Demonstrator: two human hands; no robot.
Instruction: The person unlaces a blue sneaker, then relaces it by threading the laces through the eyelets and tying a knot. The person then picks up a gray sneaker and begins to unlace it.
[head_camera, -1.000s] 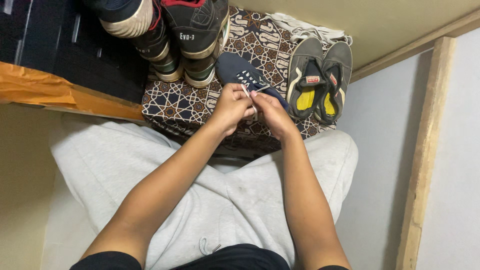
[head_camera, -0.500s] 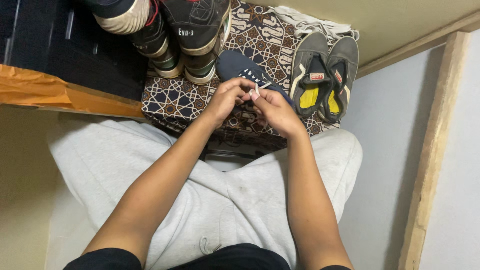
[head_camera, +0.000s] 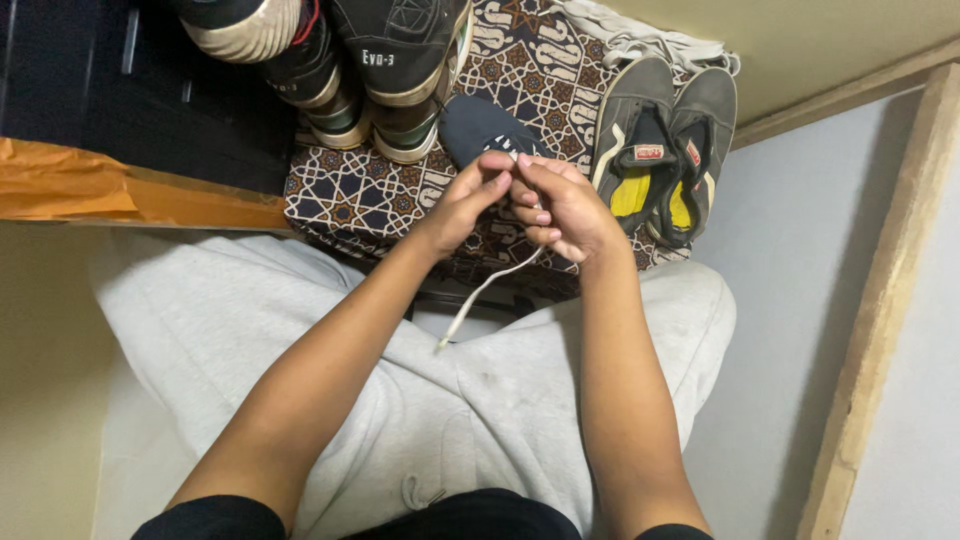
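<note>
Your left hand (head_camera: 463, 200) and right hand (head_camera: 565, 208) both pinch the white shoelace (head_camera: 487, 286) above the dark blue shoe (head_camera: 478, 128); its thin loose end hangs down.

A single head-worn camera looks steeply down from close above the seated person's lap, facing forward over the knees to the patterned box (head_camera: 350, 190) at the frame's top edge.

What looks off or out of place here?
Little stands out. A white lace hangs loose from the hands toward the lap, its end free. The left hand and right hand pinch it above the navy shoe. Dark sneakers sit stacked on others.
</note>
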